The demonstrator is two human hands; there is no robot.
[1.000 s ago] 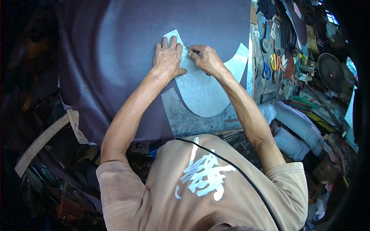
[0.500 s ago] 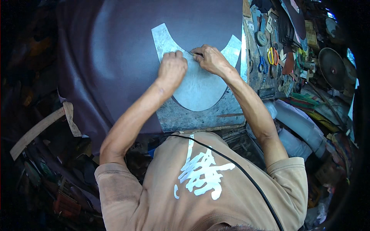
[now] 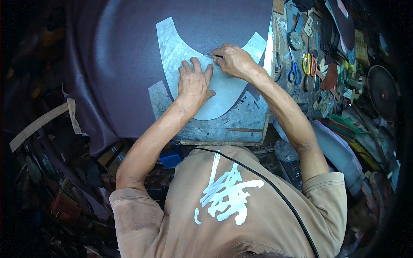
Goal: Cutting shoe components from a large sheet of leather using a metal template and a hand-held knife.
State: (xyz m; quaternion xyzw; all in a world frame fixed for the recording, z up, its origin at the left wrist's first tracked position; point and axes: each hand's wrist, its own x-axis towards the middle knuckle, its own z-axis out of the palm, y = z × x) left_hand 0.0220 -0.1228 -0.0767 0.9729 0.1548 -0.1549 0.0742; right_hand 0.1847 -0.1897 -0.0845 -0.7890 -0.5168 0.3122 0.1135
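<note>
A grey U-shaped template (image 3: 172, 56) lies on a sheet of dark purplish-brown leather (image 3: 124, 60). My left hand (image 3: 194, 81) presses on the middle of the template, its palm down and fingers spread. Beside it, at the template's curved inner edge, my right hand (image 3: 235, 61) pinches a thin, pointed, blade-like tool (image 3: 209, 55). Only the tool's tip shows; the fingers cover the rest. Below the template's rounded bottom, the worn grey work board (image 3: 223, 131) is bare of leather.
Blue-handled scissors (image 3: 294, 74), a tool with yellow and orange handles (image 3: 309, 64) and a tape roll (image 3: 295, 41) lie on the cluttered bench at right. A round dark disc (image 3: 382, 92) stands farther right. A black cable (image 3: 266, 185) crosses my shirt.
My left hand has gone from curled fingers to a spread palm on the template. The template has shifted and turned slightly, and more board shows at its left. My right hand still grips the tool.
</note>
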